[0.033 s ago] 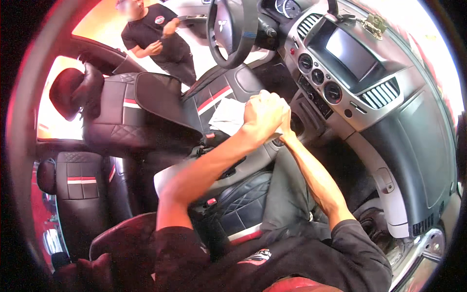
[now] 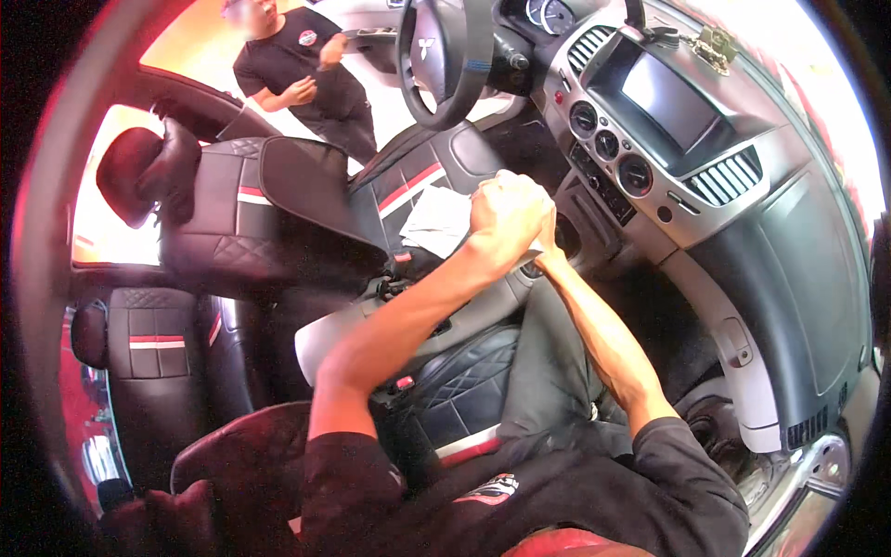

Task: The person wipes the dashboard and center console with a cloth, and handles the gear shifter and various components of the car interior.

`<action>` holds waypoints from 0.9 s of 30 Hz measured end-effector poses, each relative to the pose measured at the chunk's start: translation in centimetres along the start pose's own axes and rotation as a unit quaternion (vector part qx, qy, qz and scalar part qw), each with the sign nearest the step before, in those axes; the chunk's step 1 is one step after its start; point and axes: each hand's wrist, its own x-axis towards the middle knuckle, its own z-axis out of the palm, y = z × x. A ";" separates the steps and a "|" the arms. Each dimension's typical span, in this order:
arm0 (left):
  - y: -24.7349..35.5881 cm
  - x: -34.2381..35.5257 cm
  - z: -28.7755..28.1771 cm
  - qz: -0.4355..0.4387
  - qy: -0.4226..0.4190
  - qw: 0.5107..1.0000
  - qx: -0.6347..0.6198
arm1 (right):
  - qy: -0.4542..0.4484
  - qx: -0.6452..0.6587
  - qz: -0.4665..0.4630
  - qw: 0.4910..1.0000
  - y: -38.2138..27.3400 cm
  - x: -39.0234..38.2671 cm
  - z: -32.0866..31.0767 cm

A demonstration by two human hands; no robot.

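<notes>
My left hand (image 2: 506, 215) is closed, its fingers bent over above the centre console. Pressed up against it is my right hand (image 2: 548, 232), also closed and mostly hidden behind the left. A pale edge shows just below the two hands, but what they hold is too covered to make out. Beside my left hand, a crumpled white cloth or paper (image 2: 434, 223) lies on the black seat (image 2: 408, 186) with its red and white stripe.
The steering wheel (image 2: 441, 60) stands beyond that seat. To the right runs the dashboard with a screen (image 2: 664, 102) and air vents (image 2: 724, 181). A grey centre console (image 2: 325, 343) passes under my left forearm. Another person (image 2: 311, 74) stands outside the far door opening.
My left forearm and hand have shifted slightly to the right. The right arm stays nearly in place, and the cloth or paper lies where it was.
</notes>
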 end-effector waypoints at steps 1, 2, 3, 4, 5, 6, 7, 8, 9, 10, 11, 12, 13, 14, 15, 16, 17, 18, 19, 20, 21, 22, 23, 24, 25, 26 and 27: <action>0.1 0.1 0.1 -0.026 -0.014 1.000 -0.006 | -0.002 0.007 -0.015 1.000 -0.2 0.1 0.2; 0.0 0.1 0.2 -0.052 -0.028 0.998 -0.012 | -0.003 0.015 -0.031 0.999 -0.4 0.2 0.4; -0.1 -0.1 0.5 -0.052 -0.025 0.998 -0.011 | -0.005 0.001 -0.017 1.000 0.3 0.0 0.6; 0.1 0.1 1.0 -0.020 0.038 0.998 -0.042 | -0.003 -0.024 -0.003 1.000 1.6 -0.4 -0.1; 0.3 0.4 1.5 0.014 0.102 0.992 -0.075 | -0.001 -0.051 0.012 0.999 3.0 -0.8 -0.8; -0.6 0.3 2.3 0.012 0.101 0.992 -0.070 | -0.003 -0.059 0.028 0.998 3.8 -1.1 0.1; -1.7 0.2 2.6 0.080 0.115 0.981 -0.133 | -0.005 -0.063 0.034 0.997 3.2 -1.0 0.2; -2.7 0.2 2.8 0.149 0.129 0.961 -0.195 | -0.005 -0.068 0.039 0.997 2.7 -0.7 0.2; -4.5 -0.6 3.2 0.212 0.155 0.949 -0.174 | -0.036 -0.044 0.025 0.998 0.1 0.1 0.2; -5.5 -0.5 3.5 0.210 0.156 0.950 -0.172 | -0.064 -0.029 0.013 0.997 -1.9 0.8 -0.5; -6.3 0.0 3.5 0.309 0.200 0.913 -0.174 | -0.042 -0.028 -0.008 0.999 -3.0 1.3 -0.7; -6.6 0.7 3.5 0.407 0.243 0.863 -0.175 | -0.048 -0.010 0.008 0.999 -2.9 1.3 -1.0; -6.6 1.1 3.5 0.419 0.235 0.860 -0.170 | -0.037 -0.027 0.000 0.999 -2.8 1.2 -1.0; -6.6 1.2 3.6 0.420 0.237 0.860 -0.167 | -0.027 -0.043 -0.007 0.999 -2.7 1.2 -0.8; -6.1 1.0 3.6 0.385 0.232 0.878 -0.166 | -0.025 -0.044 -0.005 0.999 -2.6 1.0 -0.8; -5.7 0.7 3.6 0.348 0.225 0.895 -0.164 | -0.033 -0.043 0.007 0.999 -2.4 0.9 -0.7; -5.1 0.2 3.6 0.293 0.199 0.919 -0.175 | -0.043 -0.040 0.020 0.998 -2.3 0.7 -0.5; -3.9 0.0 3.0 0.224 0.148 0.945 -0.186 | -0.039 -0.045 0.025 0.998 -0.8 0.0 -0.4; -3.0 -0.3 2.7 0.160 0.120 0.964 -0.178 | -0.008 -0.005 0.075 0.997 0.3 -0.5 0.0; -2.0 -0.4 2.5 0.096 0.093 0.977 -0.168 | -0.010 -0.016 0.079 0.997 1.5 -1.0 -0.1; -1.6 -0.4 2.6 0.055 0.080 0.986 -0.133 | -0.014 -0.022 0.080 0.996 1.5 -0.8 -0.1; -1.3 -0.6 2.7 0.014 0.095 0.991 -0.095 | -0.066 -0.022 0.067 0.995 0.2 -0.1 -0.6; -1.1 -0.7 2.9 -0.012 0.106 0.991 -0.078 | -0.072 -0.030 0.048 0.996 -1.3 0.5 -0.7; -0.6 -0.4 2.8 -0.031 0.123 0.990 -0.064 | -0.071 -0.044 0.028 0.996 -2.3 1.3 -1.2; -0.4 -0.4 2.6 -0.029 0.125 0.990 -0.065 | -0.070 -0.047 0.027 0.996 -2.3 1.3 -1.2; -0.1 -0.5 2.3 -0.026 0.115 0.991 -0.060 | -0.073 -0.059 0.027 0.995 -2.0 1.1 -1.1; 0.1 -0.5 2.0 -0.023 0.106 0.993 -0.054 | -0.076 -0.072 0.026 0.994 -1.9 1.0 -1.2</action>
